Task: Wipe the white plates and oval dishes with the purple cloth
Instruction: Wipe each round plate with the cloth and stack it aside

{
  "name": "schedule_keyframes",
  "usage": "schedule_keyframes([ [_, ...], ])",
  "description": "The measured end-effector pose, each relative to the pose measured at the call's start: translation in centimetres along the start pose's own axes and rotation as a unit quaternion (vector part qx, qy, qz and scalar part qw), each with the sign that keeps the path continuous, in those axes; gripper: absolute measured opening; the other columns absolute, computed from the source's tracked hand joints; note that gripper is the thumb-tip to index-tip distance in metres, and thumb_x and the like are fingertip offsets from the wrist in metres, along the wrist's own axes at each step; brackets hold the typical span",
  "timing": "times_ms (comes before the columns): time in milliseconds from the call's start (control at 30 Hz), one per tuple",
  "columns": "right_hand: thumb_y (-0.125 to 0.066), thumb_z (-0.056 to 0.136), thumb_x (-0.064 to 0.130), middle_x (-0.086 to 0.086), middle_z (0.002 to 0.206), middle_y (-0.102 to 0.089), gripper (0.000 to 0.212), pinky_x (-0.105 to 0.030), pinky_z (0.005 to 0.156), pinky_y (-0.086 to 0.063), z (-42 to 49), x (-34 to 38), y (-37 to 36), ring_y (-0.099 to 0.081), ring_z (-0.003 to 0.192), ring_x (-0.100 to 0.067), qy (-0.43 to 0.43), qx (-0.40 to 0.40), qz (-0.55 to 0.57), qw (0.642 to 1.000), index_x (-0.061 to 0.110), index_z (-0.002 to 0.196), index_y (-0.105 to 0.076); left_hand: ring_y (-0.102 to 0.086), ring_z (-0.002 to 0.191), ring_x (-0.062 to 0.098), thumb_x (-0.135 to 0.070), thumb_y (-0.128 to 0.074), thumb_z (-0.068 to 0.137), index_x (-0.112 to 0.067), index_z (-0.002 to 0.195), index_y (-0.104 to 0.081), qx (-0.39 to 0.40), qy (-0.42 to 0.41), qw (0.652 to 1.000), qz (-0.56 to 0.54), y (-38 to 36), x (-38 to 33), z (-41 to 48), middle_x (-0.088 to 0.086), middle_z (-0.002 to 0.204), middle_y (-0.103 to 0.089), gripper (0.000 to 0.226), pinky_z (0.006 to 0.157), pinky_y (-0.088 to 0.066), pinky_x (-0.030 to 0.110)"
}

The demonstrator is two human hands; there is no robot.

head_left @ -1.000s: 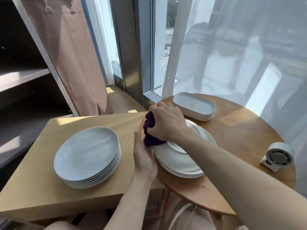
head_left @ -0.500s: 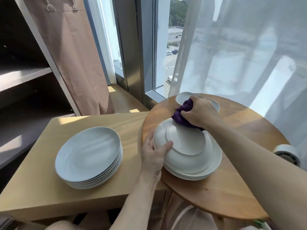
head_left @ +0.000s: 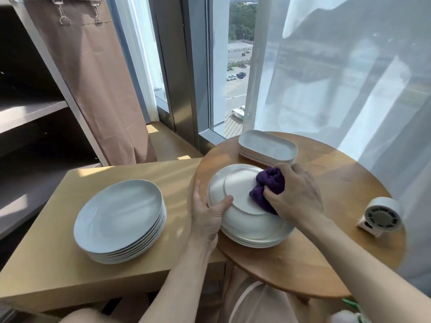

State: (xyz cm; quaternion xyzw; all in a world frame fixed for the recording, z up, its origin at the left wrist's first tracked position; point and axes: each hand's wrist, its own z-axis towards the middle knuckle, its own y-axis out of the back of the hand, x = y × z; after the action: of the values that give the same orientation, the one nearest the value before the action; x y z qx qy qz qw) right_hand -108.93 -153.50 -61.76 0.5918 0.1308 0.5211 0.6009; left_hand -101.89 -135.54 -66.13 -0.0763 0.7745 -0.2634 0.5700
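A white plate lies upside down on top of a stack of white plates on the round wooden table. My left hand grips its left rim, thumb on the underside. My right hand holds the bunched purple cloth and presses it on the plate's right side. Behind them sits a stack of white oval dishes. A second stack of white plates stands right side up on the light wooden box table to the left.
A small white fan sits at the round table's right edge. Sheer curtains and a window rise behind the table. Dark shelves and a brown curtain fill the left side.
My right hand swept the cloth from the plate's left rim to its far edge, then to the right side. My left hand's thumb came up onto the plate.
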Motion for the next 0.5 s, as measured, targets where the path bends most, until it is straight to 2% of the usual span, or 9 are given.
schedule_keyframes([
  [67,-0.072,0.077,0.044,0.001,0.113,-0.057,0.047,-0.04,0.09,-0.043,-1.7,0.3,-0.2,-0.052,0.105,-0.03,-0.001,-0.005,0.012,1.0,0.031,0.12,-0.06,-0.068,0.115,0.029,0.006,-0.075,0.084,-0.013,0.156,-0.033,0.007,0.012,1.0,0.007,-0.2,0.0,-0.1,0.014,0.131,-0.067,0.086,0.092,-0.059,0.039],
  [133,-0.072,0.077,0.045,0.001,0.113,-0.057,0.049,-0.039,0.087,-0.044,-3.0,0.7,-0.4,-0.052,0.102,-0.029,0.014,-0.015,0.012,1.0,0.031,0.123,-0.06,-0.068,0.113,0.039,0.004,-0.071,0.088,-0.002,0.138,-0.057,0.032,0.011,0.999,0.026,-0.1,0.1,0.0,0.02,0.121,-0.071,0.053,0.095,-0.057,0.049],
  [167,-0.072,0.077,0.045,0.0,0.113,-0.057,0.05,-0.039,0.086,-0.044,-3.4,0.9,-0.5,-0.052,0.101,-0.029,0.025,-0.021,0.009,0.999,0.03,0.123,-0.06,-0.067,0.113,0.042,0.004,-0.07,0.089,0.0,0.132,-0.062,0.039,0.012,0.999,0.031,-0.1,0.2,0.1,0.022,0.119,-0.072,0.044,0.096,-0.057,0.05],
  [267,-0.076,0.074,0.042,-0.001,0.111,-0.058,0.05,-0.04,0.082,-0.045,-4.4,1.6,-0.9,-0.053,0.097,-0.031,0.062,-0.043,0.005,0.997,0.026,0.12,-0.062,-0.067,0.113,0.043,0.001,-0.069,0.091,0.0,0.129,-0.064,0.049,0.015,0.998,0.038,0.2,0.1,0.2,0.023,0.119,-0.072,0.039,0.093,-0.058,0.049],
  [333,-0.079,0.071,0.039,-0.002,0.11,-0.06,0.052,-0.041,0.081,-0.048,-4.9,2.1,-1.2,-0.054,0.096,-0.031,0.091,-0.061,0.005,0.994,0.024,0.118,-0.063,-0.067,0.114,0.042,-0.002,-0.068,0.092,-0.002,0.132,-0.062,0.061,0.015,0.997,0.044,0.3,0.1,0.4,0.023,0.121,-0.071,0.04,0.097,-0.056,0.052],
  [500,-0.083,0.07,0.036,-0.003,0.114,-0.061,0.055,-0.046,0.085,-0.051,-5.2,3.3,-1.9,-0.056,0.099,-0.031,0.141,-0.079,0.037,0.986,0.02,0.119,-0.065,-0.067,0.116,0.036,-0.022,-0.053,0.105,-0.005,0.133,-0.062,0.046,0.024,0.998,0.022,0.2,0.2,0.6,0.02,0.122,-0.071,0.034,0.101,-0.054,0.047],
])
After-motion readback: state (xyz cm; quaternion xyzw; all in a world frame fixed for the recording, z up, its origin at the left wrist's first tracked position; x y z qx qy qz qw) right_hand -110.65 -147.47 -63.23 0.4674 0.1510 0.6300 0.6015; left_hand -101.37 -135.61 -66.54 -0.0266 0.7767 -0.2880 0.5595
